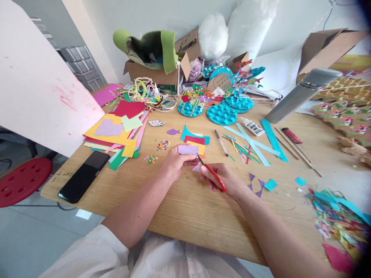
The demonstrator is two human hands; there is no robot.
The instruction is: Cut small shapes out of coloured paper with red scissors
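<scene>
My left hand (176, 163) pinches a small piece of light purple paper (188, 149) with faint drawn lines on it. In my right hand (224, 175) is a pair of scissors (218, 179) with red handles, their blade tips at the paper's right edge. Below the paper lies a light purple scrap (196, 167). Just beyond my hands are yellow, red and blue paper pieces (194, 139) in a small stack. A purple fish-shaped cutout (173, 132) and little heaps of coloured paper dots (163, 145) lie to the left.
A black phone (84, 177) and a stack of coloured paper (108, 129) occupy the left side. To the right are a pen (221, 143), thin paper strips (242, 148), a glue bottle (252, 126), a grey flask (303, 94) and a pile of scraps (336, 216). Blue scalloped discs (222, 114) stand behind.
</scene>
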